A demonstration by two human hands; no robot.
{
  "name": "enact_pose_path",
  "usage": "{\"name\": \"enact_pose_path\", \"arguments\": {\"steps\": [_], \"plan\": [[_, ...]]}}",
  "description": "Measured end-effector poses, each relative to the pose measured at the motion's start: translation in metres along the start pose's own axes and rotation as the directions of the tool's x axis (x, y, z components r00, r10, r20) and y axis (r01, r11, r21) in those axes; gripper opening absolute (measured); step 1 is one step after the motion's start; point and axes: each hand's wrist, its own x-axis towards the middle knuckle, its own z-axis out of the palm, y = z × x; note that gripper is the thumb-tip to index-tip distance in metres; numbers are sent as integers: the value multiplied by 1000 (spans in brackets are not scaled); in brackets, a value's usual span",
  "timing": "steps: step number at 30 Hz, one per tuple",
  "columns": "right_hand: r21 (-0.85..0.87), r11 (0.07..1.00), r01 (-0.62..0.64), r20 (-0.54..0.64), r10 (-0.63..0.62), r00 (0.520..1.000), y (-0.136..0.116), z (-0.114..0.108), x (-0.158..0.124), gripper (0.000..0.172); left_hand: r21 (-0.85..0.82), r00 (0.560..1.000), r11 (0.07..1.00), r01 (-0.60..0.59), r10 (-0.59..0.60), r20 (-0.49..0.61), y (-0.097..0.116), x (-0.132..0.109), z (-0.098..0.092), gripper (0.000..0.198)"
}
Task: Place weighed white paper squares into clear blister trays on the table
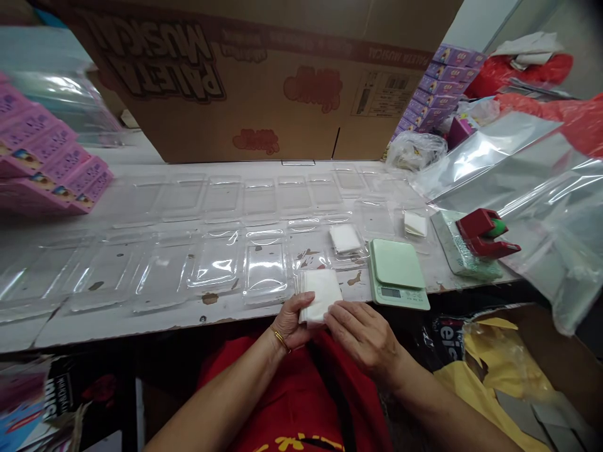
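My left hand [298,319] grips a stack of thin white square sheets [322,292] just over the table's front edge, thumb across the top. At the stack's lower right corner, the fingers of my right hand [360,333] are closed on the sheets' edge. Beyond the stack lies a small white pile [345,238] in a clear plastic tray. Another white pile [415,224] sits farther right. A pale green digital scale [399,267] with a bare platform stands right of the stack. Rows of clear plastic trays [265,263] cover the white table to the left and behind.
A large cardboard box [282,94] stands along the back. Pink boxes [51,150] are stacked at left, purple boxes [438,88] at back right. A red tape dispenser [485,233] rests on a wrapped block near clear plastic sheeting [522,188]. An open carton [541,339] is below right.
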Motion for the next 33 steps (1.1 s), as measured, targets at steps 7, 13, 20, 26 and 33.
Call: {"name": "enact_pose_path", "arguments": {"steps": [7, 13, 20, 26, 33], "plan": [[276, 912, -303, 74, 294, 953, 3, 2, 12, 14, -18, 999, 999, -32, 33, 40, -1, -1, -1, 58], [593, 599, -538, 217, 525, 823, 12, -5, 21, 14, -5, 999, 1000, -10, 11, 48, 1, 1, -4, 55], [785, 26, -618, 406, 733, 546, 54, 4, 23, 23, 7, 999, 1000, -11, 11, 53, 4, 4, -15, 58], [655, 408, -636, 45, 819, 572, 133, 11, 41, 22, 57, 995, 998, -28, 23, 96, 6, 1, -16, 65], [-13, 953, -303, 13, 303, 953, 168, 35, 37, 19, 72, 996, 996, -44, 38, 75, 9, -5, -16, 65]]}}
